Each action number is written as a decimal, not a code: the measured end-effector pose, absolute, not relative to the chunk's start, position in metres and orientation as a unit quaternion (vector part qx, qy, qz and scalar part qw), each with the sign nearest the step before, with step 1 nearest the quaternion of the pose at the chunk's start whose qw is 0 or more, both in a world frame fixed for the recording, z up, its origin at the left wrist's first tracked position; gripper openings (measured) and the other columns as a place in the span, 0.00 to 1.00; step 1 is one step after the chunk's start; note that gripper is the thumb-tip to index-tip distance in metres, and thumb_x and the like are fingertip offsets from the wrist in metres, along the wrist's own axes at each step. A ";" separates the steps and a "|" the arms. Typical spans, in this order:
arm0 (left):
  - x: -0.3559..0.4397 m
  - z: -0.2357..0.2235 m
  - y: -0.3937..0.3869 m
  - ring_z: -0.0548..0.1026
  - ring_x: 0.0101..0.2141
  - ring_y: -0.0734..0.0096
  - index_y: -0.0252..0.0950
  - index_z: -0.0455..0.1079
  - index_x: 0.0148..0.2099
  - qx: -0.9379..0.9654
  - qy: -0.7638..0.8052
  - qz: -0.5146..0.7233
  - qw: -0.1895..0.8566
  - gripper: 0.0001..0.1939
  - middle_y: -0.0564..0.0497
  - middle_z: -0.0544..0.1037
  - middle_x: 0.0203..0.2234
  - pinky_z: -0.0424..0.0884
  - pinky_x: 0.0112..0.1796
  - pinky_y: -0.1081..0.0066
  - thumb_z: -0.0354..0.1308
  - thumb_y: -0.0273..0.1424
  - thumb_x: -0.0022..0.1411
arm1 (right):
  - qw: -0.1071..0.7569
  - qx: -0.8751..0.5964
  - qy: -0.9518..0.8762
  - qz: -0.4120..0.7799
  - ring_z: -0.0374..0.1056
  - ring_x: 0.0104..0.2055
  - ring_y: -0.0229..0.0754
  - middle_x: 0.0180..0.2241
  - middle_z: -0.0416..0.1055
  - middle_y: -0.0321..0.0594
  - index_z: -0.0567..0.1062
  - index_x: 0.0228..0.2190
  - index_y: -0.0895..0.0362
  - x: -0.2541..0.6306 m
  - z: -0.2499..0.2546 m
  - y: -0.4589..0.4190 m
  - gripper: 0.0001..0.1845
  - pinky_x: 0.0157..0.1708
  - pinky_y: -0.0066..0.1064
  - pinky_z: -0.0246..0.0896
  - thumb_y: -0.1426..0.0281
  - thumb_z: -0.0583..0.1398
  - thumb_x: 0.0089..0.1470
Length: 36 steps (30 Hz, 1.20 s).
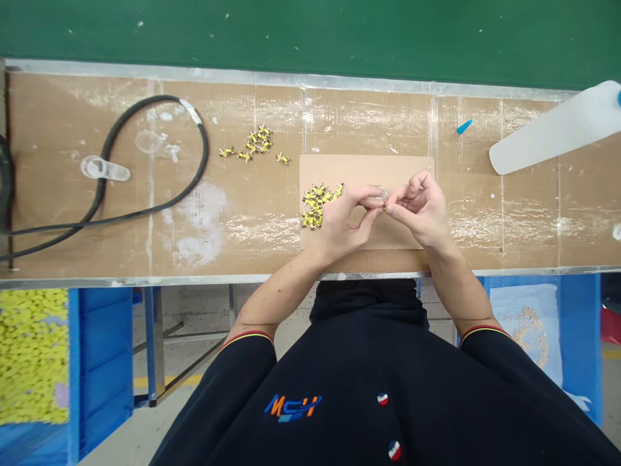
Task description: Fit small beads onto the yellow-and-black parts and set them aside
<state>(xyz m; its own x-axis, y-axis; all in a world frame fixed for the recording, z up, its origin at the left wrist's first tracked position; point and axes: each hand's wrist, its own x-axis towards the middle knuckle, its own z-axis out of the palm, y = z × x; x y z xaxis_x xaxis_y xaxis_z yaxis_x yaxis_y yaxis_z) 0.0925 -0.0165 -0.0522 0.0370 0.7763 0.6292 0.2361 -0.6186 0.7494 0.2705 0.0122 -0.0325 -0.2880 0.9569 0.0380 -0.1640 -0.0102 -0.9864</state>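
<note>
Over a cardboard sheet [369, 169], my left hand [347, 220] and my right hand [422, 210] meet at their fingertips. Both are pinched close together around a tiny item, too small and covered to name; a yellowish speck shows between the fingers. A small clear piece [382, 193] appears at the left fingertips. Beside my left hand lies a pile of small yellow-and-black pieces [316, 206], partly hidden by that hand. Another loose group of the same yellow-and-black pieces [259, 139] rests farther left on the table.
A black cable [206, 152] loops over the table's left side, near a clear plastic piece [105, 169]. At right are a blue pointed cap [464, 126] and a white bottle [548, 133]. Below stand a blue bin [104, 369] beside yellow pieces and another blue bin [579, 336].
</note>
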 end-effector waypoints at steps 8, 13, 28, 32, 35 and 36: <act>0.094 -0.054 -0.017 0.85 0.39 0.76 0.44 0.70 0.56 0.666 0.359 0.605 0.249 0.18 0.54 0.84 0.37 0.78 0.51 0.72 0.65 0.27 0.67 | 0.446 -0.370 -0.520 0.628 0.73 0.30 0.32 0.28 0.74 0.26 0.56 0.33 0.49 0.271 -0.034 0.013 0.36 0.32 0.26 0.72 0.55 0.78 0.45; 0.095 -0.054 -0.016 0.84 0.38 0.77 0.43 0.72 0.56 0.655 0.355 0.605 0.281 0.16 0.52 0.84 0.42 0.79 0.48 0.74 0.65 0.27 0.67 | 0.456 -0.366 -0.523 0.620 0.71 0.29 0.32 0.29 0.73 0.26 0.57 0.33 0.49 0.269 -0.032 0.012 0.34 0.32 0.26 0.71 0.56 0.77 0.48; 0.089 -0.043 -0.009 0.83 0.42 0.66 0.48 0.81 0.42 0.626 0.323 0.622 0.344 0.04 0.52 0.85 0.35 0.81 0.48 0.57 0.68 0.39 0.66 | 0.470 -0.309 -0.575 0.594 0.75 0.32 0.36 0.33 0.79 0.36 0.74 0.32 0.53 0.269 -0.025 0.006 0.18 0.34 0.32 0.78 0.56 0.73 0.54; 0.088 -0.044 -0.008 0.84 0.43 0.67 0.50 0.81 0.45 0.640 0.304 0.630 0.317 0.04 0.54 0.86 0.35 0.81 0.48 0.58 0.68 0.36 0.67 | 0.499 -0.268 -0.592 0.573 0.78 0.34 0.37 0.33 0.80 0.37 0.77 0.31 0.53 0.270 -0.025 0.007 0.11 0.36 0.32 0.78 0.64 0.73 0.55; 0.088 -0.044 -0.008 0.83 0.43 0.67 0.50 0.81 0.43 0.652 0.310 0.623 0.301 0.03 0.53 0.86 0.35 0.81 0.47 0.57 0.67 0.36 0.67 | 0.514 -0.245 -0.601 0.560 0.77 0.32 0.36 0.33 0.81 0.37 0.78 0.32 0.53 0.270 -0.025 0.007 0.07 0.35 0.32 0.78 0.68 0.71 0.57; 0.088 -0.044 -0.008 0.83 0.43 0.66 0.49 0.81 0.43 0.651 0.319 0.620 0.301 0.03 0.53 0.86 0.35 0.81 0.47 0.57 0.67 0.38 0.67 | 0.519 -0.248 -0.603 0.552 0.77 0.32 0.36 0.33 0.81 0.37 0.78 0.32 0.53 0.270 -0.025 0.007 0.07 0.34 0.32 0.77 0.67 0.71 0.57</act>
<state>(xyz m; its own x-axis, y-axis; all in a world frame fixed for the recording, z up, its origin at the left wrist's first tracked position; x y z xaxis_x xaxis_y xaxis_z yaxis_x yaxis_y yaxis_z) 0.0882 -0.0084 -0.0445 0.0290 0.7878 0.6152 0.0428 -0.6159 0.7867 0.2703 0.0069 -0.0245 -0.3380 0.8724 0.3531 -0.2744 0.2675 -0.9237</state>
